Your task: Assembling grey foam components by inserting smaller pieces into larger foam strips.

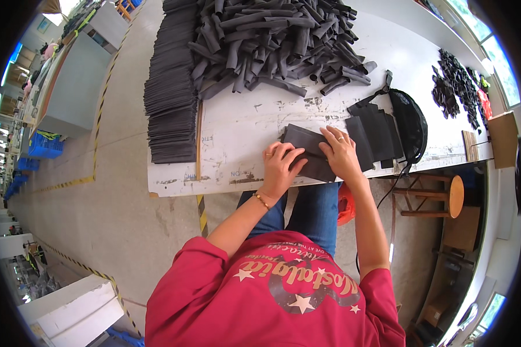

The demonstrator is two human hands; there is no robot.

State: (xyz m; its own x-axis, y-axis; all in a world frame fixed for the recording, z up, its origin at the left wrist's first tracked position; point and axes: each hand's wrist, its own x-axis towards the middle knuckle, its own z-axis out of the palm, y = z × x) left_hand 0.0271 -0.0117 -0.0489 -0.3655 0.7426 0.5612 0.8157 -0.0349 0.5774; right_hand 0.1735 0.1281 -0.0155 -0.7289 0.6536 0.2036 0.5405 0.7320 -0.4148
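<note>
Windows [501, 69]: you get daylight from the right, the panes glaring nearly white.
Tabletop [243, 121]: bright and fairly evenly lit before you, with soft shadows.
Dark pile [272, 34]: its gaps sink toward black, hiding detail from you.
Left hand [281, 165], right hand [341, 153]: both look clear to you, without obvious blur.
Far-left bench [72, 87]: stretched and bent in your view.
Fisheye rim: straight edges bow around you, and black fills the corners.

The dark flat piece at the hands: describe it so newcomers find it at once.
On the white table, go to the near edge. The dark flat piece is there; unlike the overlapping dark sheets to its right, it has the left hand and right hand on it.
</note>
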